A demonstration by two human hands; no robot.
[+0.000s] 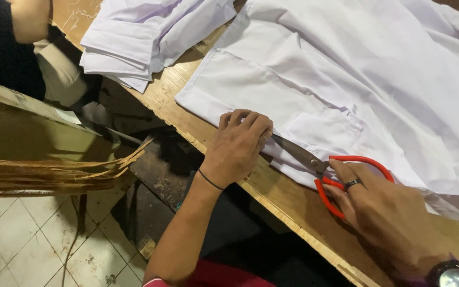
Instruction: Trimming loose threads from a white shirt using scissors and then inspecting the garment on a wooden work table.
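— What lies closest to the camera?

— The right hand [378, 207], low at the right, with a dark ring on one finger and a watch [449, 276] at the wrist. Its fingers are closed through the red handles of a pair of scissors [325, 167], gripping them.

— And where are the scissors?

— They lie flat near the front edge of the wooden worktop [272, 191], on the hem of a white garment [357, 79]. The dark blades point toward the left hand [237, 146], and their tips run under its fingers, so I cannot tell how far the blades are parted.

— What is the left hand doing?

— It presses palm down on the edge of the white garment, fingers curled and bent at the knuckles, holding the cloth against the worktop. A thin dark band circles that wrist.

— How is the garment laid out?

— It is spread across most of the worktop, creased, with a patch pocket just above the blades.

— Anything else about?

— A stack of folded white cloth [144, 37] sits at the far left end of the worktop, apart from the spread garment. Beyond the worktop edge, another person's bare arm [27, 18] shows in the top left corner. Below it is a tiled floor [17, 239].
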